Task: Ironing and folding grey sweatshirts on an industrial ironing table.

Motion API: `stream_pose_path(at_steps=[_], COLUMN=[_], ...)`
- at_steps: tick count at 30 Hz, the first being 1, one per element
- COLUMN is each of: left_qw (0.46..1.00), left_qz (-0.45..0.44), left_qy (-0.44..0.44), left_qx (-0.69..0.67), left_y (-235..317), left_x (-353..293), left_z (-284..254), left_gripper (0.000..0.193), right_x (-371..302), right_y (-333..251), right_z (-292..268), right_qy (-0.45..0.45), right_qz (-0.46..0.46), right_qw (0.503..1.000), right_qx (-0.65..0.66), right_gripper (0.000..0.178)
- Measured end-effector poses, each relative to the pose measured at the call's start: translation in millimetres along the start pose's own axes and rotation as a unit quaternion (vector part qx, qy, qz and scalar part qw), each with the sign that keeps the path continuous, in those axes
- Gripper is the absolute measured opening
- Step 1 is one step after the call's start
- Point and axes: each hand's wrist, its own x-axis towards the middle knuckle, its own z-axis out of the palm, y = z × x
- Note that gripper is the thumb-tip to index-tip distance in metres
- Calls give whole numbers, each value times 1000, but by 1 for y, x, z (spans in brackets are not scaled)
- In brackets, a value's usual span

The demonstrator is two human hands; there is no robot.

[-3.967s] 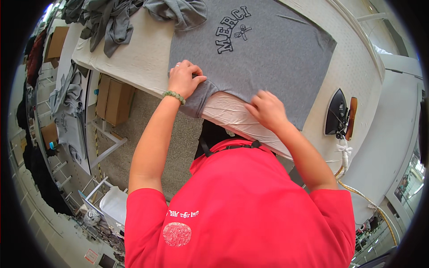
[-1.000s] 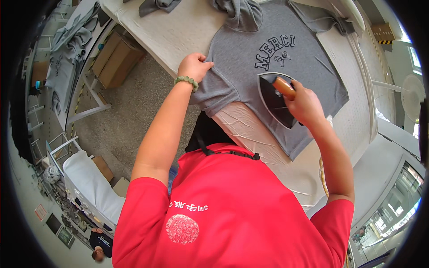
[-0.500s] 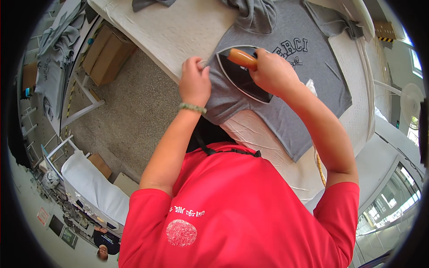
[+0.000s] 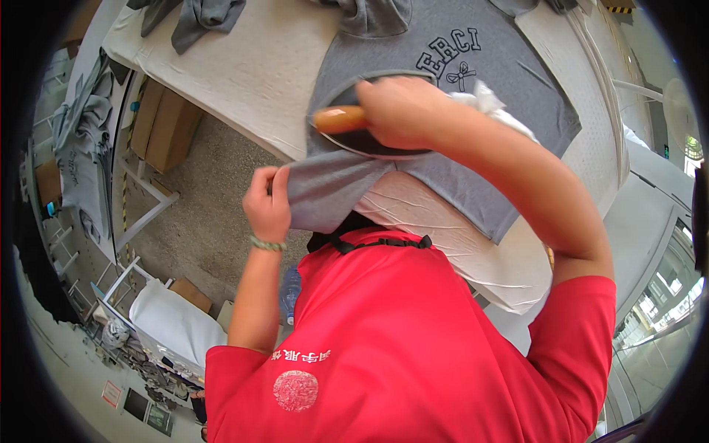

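Observation:
A grey sweatshirt (image 4: 517, 96) with dark lettering and a bow print lies spread over a white-covered ironing table (image 4: 244, 81). My right hand (image 4: 402, 112) is closed around the orange-brown handle of an iron (image 4: 362, 142), which rests on the sweatshirt near where the sleeve joins the body. At the table's near left edge, my left hand (image 4: 267, 207) grips the end of the sleeve (image 4: 329, 193) and holds it out to the left. White cloth or padding (image 4: 487, 103) shows behind my right forearm, its link to the iron hidden.
More grey garments (image 4: 207, 22) lie at the table's far left. Others hang over a rack (image 4: 81, 148) on the left, beside a cardboard box (image 4: 166, 125) under the table. A plastic bottle (image 4: 290, 292) stands low by my left forearm.
The iron has slid left and now lies turned with its handle pointing left. My left hand has moved left and nearer to me, drawing the sleeve out taut.

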Motion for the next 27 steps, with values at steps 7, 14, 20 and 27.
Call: stream_pose_path(at_steps=[7, 14, 20, 27], left_qw=[915, 893, 832, 871], left_qz=[270, 426, 306, 287], left_qy=[-150, -87, -195, -260], left_qx=[258, 116, 419, 302], left_y=[72, 190, 215, 193], left_x=[129, 277, 335, 346], left_z=[-5, 152, 227, 226], left_gripper=[14, 21, 28, 25], right_x=[-91, -130, -102, 68], right_y=[122, 209, 200, 264], right_z=[10, 27, -40, -117], right_qy=[118, 262, 317, 402], right_qz=[280, 434, 354, 71], right_qw=[945, 843, 875, 909], right_qx=[121, 178, 96, -81], right_gripper=[36, 39, 40, 9])
